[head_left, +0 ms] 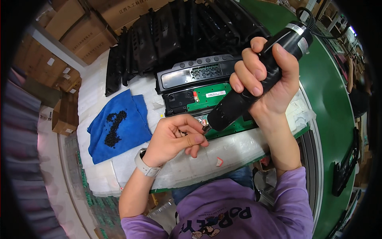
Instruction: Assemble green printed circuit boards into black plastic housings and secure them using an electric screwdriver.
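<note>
My right hand point(264, 73) is wrapped round a black electric screwdriver point(242, 97), which slants down to the left. Its bit point(206, 128) meets the fingertips of my left hand point(181, 137). Those fingers are closed in a pinch, with tiny dark pieces among them that look like small black screws. Beneath the tool lies a black panel with a green circuit board point(232, 129), partly hidden by both hands. Just beyond is a second black panel with a green board point(215, 94). A heap of small black screws point(113, 135) rests on a blue cloth point(97, 137) to the left.
Farther back, a black panel with round buttons point(195, 73) lies before many stacked black housings point(159, 36). White padding point(179, 175) covers the bench. Cardboard boxes point(85, 34) stand behind on the left. The screwdriver's cord point(330, 36) loops at upper right, over a green surface point(322, 91).
</note>
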The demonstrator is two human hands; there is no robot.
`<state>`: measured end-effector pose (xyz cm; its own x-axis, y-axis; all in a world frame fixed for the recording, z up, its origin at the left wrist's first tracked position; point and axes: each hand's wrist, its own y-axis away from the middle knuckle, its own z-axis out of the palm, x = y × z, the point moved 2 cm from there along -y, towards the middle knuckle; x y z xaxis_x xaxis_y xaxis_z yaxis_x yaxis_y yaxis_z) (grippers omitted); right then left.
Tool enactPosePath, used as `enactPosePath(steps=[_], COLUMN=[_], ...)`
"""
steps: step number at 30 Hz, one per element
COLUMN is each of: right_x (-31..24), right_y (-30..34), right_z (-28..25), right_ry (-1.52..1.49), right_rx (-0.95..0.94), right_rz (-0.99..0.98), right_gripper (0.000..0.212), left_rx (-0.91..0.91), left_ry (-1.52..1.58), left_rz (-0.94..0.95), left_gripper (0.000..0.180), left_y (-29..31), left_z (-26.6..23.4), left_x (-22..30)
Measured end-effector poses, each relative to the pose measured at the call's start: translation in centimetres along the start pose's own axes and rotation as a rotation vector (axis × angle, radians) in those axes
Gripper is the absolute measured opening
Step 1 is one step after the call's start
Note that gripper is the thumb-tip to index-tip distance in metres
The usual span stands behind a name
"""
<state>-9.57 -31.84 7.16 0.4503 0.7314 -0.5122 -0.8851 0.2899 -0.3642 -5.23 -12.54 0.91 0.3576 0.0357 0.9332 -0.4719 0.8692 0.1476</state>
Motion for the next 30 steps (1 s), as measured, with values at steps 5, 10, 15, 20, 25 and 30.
enactPosePath(steps=[5,10,15,20,25,30], right_x=[-0.6,-1.6,-0.6,-0.2,0.1,1.2], right_y=[-0.1,0.1,0.1,0.2,0.4,0.3], right_z=[0.3,0.6,0.5,0.8,0.8,1.4], right_ry=[0.059,0.567,0.728,0.768,0.806,0.855], right_rx=[-0.041,-0.178,-0.124,-0.132,-0.131,-0.152], right_rz=[0.014,0.0,-0.008,-0.022,0.011,0.051], right_gripper=[0.022,0.026,0.024,0.025,0.024,0.02], left_rx=[0.111,0.295,0.267,0.227,0.201,0.18], left_ry=[-0.309,-0.235,-0.073,-0.047,-0.007,0.129], left_rz=[0.005,0.052,0.032,-0.008,-0.018,-0.064], left_gripper=[0.01,0.014,0.029,0.031,0.031,0.026], left_y=[-0.3,-0.3,-0.4,-0.5,-0.7,-0.7], left_z=[-0.2,-1.2,-1.2,-1.0,-1.2,-1.3], left_x=[0.0,0.0,-0.2,-0.4,-0.6,-0.7])
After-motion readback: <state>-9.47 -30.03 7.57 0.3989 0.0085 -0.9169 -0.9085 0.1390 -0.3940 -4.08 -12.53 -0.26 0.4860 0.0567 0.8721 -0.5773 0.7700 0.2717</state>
